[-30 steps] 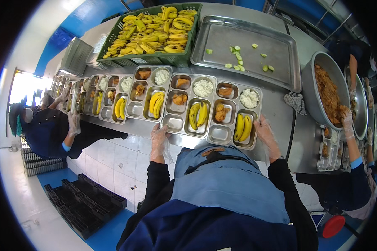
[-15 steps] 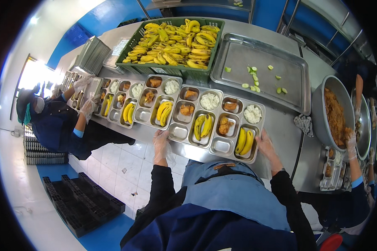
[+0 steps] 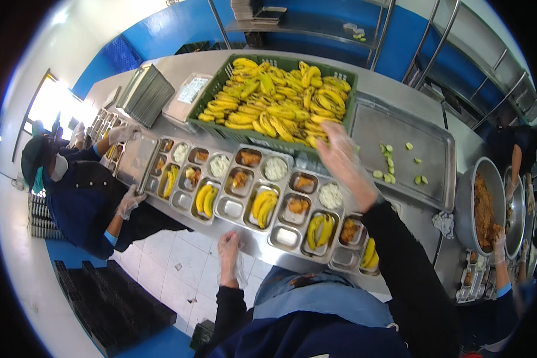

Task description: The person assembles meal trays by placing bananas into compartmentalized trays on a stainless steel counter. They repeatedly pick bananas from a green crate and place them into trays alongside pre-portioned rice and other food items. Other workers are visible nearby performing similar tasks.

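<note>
My right hand (image 3: pixel 342 156), in a clear plastic glove, reaches over the table to the near right corner of a green crate (image 3: pixel 212 127) heaped with yellow bananas (image 3: pixel 274 110). Its fingers are stretched out beside the nearest bananas, holding nothing I can see. At the table's front edge, my left hand (image 3: pixel 228 253), also gloved, has its fingers curled in with nothing visible in them. Between my arms lie compartment trays, among them a steel tray (image 3: pixel 274 218) with bananas, rice and a fried piece. My right forearm partly hides the rightmost tray (image 3: pixel 343 262).
At left, a gloved co-worker (image 3: pixel 80 191) holds a metal lid (image 3: pixel 138 156) over trays. Stacked trays (image 3: pixel 146 95) stand behind. A large steel pan (image 3: pixel 426 158) with cucumber pieces lies right of the crate. Beyond it, another person's hand dips into a food bowl (image 3: pixel 483 203).
My right hand has left the rightmost tray's edge and moved up and left to the banana crate. My left hand has come away from the trays. The whole view has shifted.
</note>
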`<state>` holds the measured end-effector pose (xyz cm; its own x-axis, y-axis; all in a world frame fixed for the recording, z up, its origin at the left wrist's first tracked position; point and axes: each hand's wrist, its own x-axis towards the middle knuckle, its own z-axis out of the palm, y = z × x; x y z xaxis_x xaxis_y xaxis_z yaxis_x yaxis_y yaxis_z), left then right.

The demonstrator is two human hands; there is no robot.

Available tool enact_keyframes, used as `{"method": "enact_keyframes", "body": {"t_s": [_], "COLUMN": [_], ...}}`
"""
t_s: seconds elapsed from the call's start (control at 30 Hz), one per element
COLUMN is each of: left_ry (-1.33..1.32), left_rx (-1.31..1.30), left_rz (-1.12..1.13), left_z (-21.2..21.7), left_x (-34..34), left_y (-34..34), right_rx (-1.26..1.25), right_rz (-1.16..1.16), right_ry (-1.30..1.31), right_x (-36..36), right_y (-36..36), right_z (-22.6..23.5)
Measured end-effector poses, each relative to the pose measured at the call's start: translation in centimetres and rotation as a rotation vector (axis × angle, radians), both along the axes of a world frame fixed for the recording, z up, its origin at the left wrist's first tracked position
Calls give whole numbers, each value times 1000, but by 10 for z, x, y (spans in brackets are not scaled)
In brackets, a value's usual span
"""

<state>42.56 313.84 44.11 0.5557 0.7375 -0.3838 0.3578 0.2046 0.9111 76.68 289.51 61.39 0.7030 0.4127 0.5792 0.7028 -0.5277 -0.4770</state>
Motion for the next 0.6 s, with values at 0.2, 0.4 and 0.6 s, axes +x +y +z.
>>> {"method": "enact_keyframes", "body": {"t_s": [0.2, 0.4, 0.6], "left_ry": [-8, 66, 19], "left_rx": [-1, -33, -61], "left_rz": [0, 0, 12], "left_z": [-15, -39, -52], "left_x": [-27, -35, -20], "left_y": [49, 82, 128], "right_rx": [-148, -451, -646], "right_rz": [-7, -110, -249], "right_ry": [-105, -176, -589], "right_x": [124, 172, 213], "right_y": [187, 266, 231], "right_z": [7, -6, 1]}}
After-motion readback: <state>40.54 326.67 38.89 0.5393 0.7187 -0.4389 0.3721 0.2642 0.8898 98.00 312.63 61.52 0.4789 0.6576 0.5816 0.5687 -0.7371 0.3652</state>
